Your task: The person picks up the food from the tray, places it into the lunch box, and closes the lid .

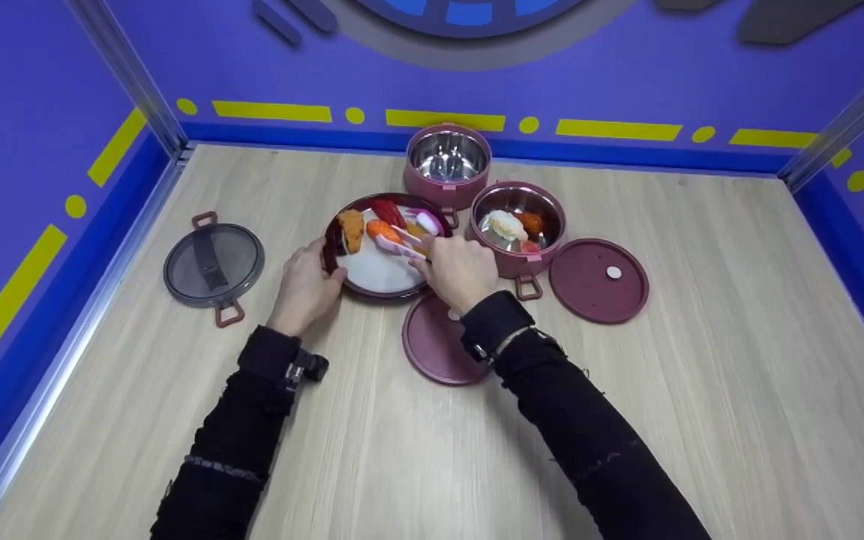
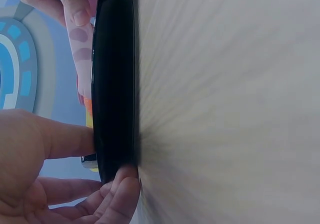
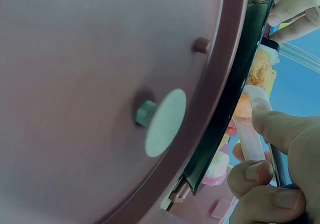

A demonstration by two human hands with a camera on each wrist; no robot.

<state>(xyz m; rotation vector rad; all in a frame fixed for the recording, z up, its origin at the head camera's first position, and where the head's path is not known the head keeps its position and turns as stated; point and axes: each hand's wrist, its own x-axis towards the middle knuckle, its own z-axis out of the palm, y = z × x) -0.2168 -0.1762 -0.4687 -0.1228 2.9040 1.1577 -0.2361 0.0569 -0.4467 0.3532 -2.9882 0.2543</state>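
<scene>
Pale pink tongs [image 1: 404,249], which I observe remotely, are pinched by the fingers of the right hand [image 1: 464,271], tips at an orange food piece [image 1: 379,229] on the dark-rimmed plate [image 1: 376,271], whose edge the left hand [image 1: 304,289] grips between thumb and fingers.

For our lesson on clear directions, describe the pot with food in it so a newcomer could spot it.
On the wooden table, find the plate. Just right of it in the head view, beside a dark red lid, stands a pink-red pot. It has food inside, while the pot behind it shows bare metal.
</scene>
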